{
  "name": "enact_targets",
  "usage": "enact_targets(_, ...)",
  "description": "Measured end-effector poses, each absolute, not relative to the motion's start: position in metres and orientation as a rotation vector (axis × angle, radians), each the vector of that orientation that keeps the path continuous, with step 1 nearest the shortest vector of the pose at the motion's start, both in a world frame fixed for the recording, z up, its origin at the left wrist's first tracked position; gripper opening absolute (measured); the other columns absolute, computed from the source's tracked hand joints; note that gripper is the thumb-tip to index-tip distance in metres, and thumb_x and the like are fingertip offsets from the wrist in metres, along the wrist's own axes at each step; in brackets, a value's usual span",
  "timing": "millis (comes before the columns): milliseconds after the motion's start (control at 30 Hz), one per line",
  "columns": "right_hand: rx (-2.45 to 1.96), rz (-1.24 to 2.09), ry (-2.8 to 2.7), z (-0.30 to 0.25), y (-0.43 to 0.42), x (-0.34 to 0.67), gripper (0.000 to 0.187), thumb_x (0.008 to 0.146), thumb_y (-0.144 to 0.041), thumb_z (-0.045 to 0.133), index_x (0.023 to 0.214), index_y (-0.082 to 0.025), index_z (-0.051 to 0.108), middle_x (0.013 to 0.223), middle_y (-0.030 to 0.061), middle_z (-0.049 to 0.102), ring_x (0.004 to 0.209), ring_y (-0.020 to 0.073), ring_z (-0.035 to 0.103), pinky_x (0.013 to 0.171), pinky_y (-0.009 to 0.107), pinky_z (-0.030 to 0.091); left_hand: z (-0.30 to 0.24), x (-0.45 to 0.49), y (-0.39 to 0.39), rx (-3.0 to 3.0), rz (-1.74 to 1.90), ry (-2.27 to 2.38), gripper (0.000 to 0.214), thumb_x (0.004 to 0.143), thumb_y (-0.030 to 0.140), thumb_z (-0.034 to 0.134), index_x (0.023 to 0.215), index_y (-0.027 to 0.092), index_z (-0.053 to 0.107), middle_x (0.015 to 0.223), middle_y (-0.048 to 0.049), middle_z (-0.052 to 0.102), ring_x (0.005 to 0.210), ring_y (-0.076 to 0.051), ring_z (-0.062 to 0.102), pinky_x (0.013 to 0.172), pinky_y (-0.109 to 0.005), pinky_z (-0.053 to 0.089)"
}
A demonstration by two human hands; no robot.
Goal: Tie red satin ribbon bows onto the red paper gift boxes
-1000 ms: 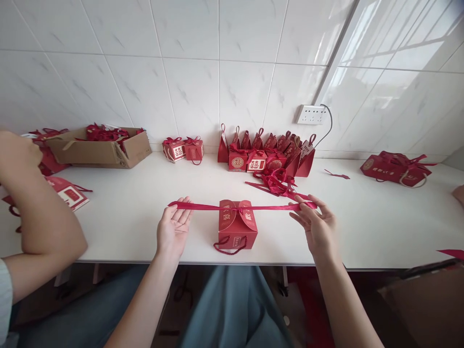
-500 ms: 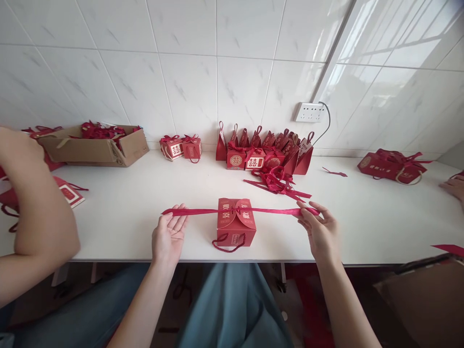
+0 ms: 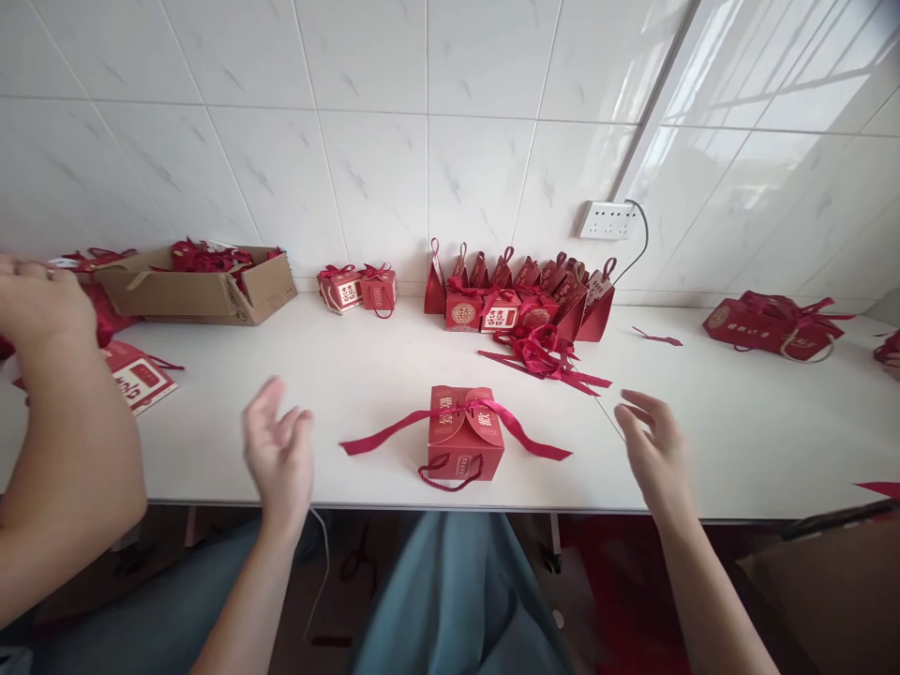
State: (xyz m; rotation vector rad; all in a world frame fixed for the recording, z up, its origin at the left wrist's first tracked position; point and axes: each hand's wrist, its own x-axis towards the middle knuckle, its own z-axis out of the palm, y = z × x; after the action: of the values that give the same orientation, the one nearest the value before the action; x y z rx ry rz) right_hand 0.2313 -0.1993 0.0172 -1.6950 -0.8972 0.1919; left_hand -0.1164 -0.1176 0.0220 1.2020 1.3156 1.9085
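Observation:
A small red gift box point(image 3: 465, 441) with gold lettering and a cord handle stands near the front edge of the white table point(image 3: 352, 375). A red ribbon point(image 3: 383, 433) crosses its top, and both loose ends lie slack on the table. My left hand point(image 3: 279, 453) hovers left of the box, fingers apart and a little blurred, holding nothing. My right hand point(image 3: 652, 448) hovers right of the box, fingers spread, also holding nothing.
Several finished red boxes point(image 3: 517, 300) and loose ribbons point(image 3: 545, 361) sit behind the box by the wall. Two small boxes point(image 3: 358, 289) and a cardboard carton point(image 3: 201, 286) stand at the left. Another person's arm point(image 3: 60, 412) reaches in at the far left. Flat red packs point(image 3: 770, 323) lie at right.
Both my hands let go of the ribbon's ends and drew outward. The ribbon, pulled taut before, now lies slack on the table on either side of the box.

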Motion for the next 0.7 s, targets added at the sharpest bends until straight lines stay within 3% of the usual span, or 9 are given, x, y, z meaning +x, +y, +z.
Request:
enact_targets(133, -1.574, 0.555, -1.312, 0.029, -0.176, 0.196, 0.038, 0.08, -0.053, 0.05, 0.093, -0.02, 0.062, 0.104, 0.0099, 0.065, 0.094, 0.0241, 0.06, 0.08, 0.037, 0.047, 0.027, -0.089, -0.116, 1.689, 1.11, 1.195, 0.034, 0.073, 0.037, 0.065, 0.102, 0.022, 0.062, 0.119, -0.0072, 0.06, 0.116, -0.027, 0.052, 0.097, -0.035, 0.042)
enact_targets(233, -1.551, 0.861, -1.451, 0.032, -0.163, 0.175, 0.043, 0.082, -0.058, 0.045, 0.088, -0.019, 0.061, 0.091, 0.0071, 0.066, 0.081, 0.0207, 0.059, 0.072, 0.033, 0.045, 0.03, -0.072, -0.113, 1.786, 0.818, 1.135, 0.033, 0.079, 0.047, 0.055, 0.098, 0.02, 0.059, 0.103, -0.0053, 0.064, 0.102, -0.023, 0.058, 0.09, -0.033, 0.044)
enact_targets(367, -1.532, 1.068, -1.452, 0.035, -0.157, 0.167, 0.049, 0.082, -0.063, 0.044, 0.066, -0.018, 0.052, 0.065, 0.0011, 0.056, 0.06, 0.014, 0.048, 0.058, 0.028, 0.037, 0.035, -0.067, -0.107, 1.714, 0.66, 1.028, 0.042, 0.085, 0.055, 0.041, 0.067, 0.018, 0.049, 0.063, 0.0015, 0.049, 0.064, -0.014, 0.051, 0.068, -0.027, 0.042)
enact_targets(567, -1.163, 1.363, -1.272, 0.028, -0.153, 0.169, 0.044, 0.079, -0.053, 0.057, 0.057, -0.018, 0.043, 0.058, -0.0032, 0.042, 0.057, 0.0109, 0.042, 0.06, 0.026, 0.034, 0.028, -0.066, -0.097, 1.329, 0.613, 0.725, 0.043, 0.074, 0.049, 0.064, 0.06, 0.017, 0.038, 0.06, 0.0056, 0.03, 0.053, -0.007, 0.03, 0.051, -0.021, 0.032)
enact_targets(700, -0.998, 1.478, -1.141, 0.016, -0.151, 0.171, 0.046, 0.075, -0.049, 0.063, 0.054, -0.02, 0.035, 0.056, -0.005, 0.033, 0.054, 0.0099, 0.037, 0.057, 0.025, 0.034, 0.021, -0.064, -0.098, 1.219, 0.657, 0.66, 0.042, 0.075, 0.045, 0.065, 0.061, 0.018, 0.036, 0.056, 0.0076, 0.025, 0.05, -0.006, 0.024, 0.052, -0.019, 0.031)
